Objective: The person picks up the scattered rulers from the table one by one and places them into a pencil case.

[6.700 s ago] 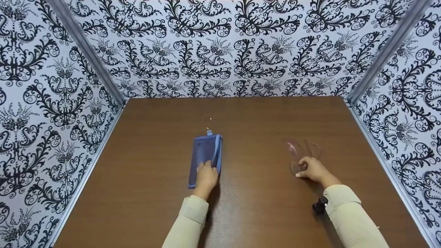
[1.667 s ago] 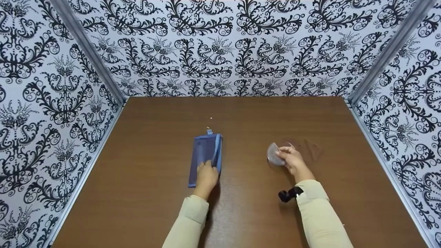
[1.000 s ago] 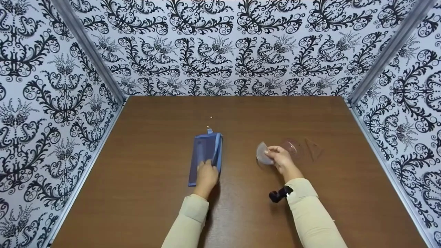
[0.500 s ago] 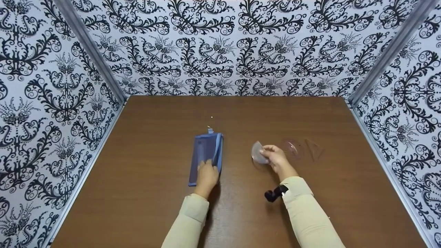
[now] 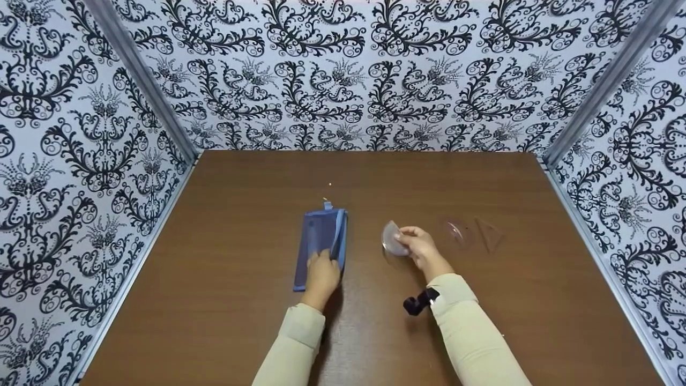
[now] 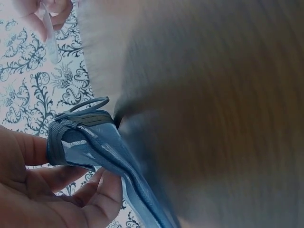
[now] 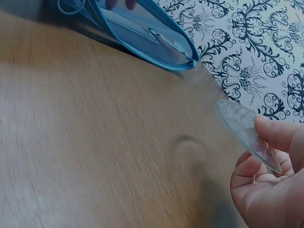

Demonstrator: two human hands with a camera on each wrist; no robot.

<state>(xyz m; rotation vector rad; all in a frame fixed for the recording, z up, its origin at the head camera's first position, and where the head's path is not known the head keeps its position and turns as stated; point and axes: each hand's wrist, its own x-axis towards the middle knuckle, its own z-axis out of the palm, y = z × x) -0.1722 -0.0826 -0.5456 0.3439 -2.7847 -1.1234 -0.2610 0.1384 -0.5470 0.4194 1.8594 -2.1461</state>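
Note:
A blue see-through zip pouch (image 5: 320, 236) lies on the table with its zip side gaping. My left hand (image 5: 322, 273) grips its near edge, and in the left wrist view the fingers (image 6: 107, 192) curl against the fabric. Through the opening (image 7: 156, 33) in the right wrist view something thin shows inside, its kind unclear. My right hand (image 5: 420, 247) pinches a clear protractor (image 5: 394, 239) between thumb and fingers, tilted above the table, a short way right of the pouch. Fine markings show on the protractor (image 7: 249, 133) in the right wrist view.
Right of my right hand, a clear curved plastic piece (image 5: 454, 231) and a clear set square (image 5: 488, 235) lie flat on the brown table (image 5: 257, 182). Patterned walls (image 5: 321, 80) enclose the table at the back and sides. A black wrist camera (image 5: 419, 302) hangs by my right sleeve.
My right hand has picked up the protractor from beside the other clear pieces and carried it left toward the pouch. The left hand keeps its grip on the pouch in the same place.

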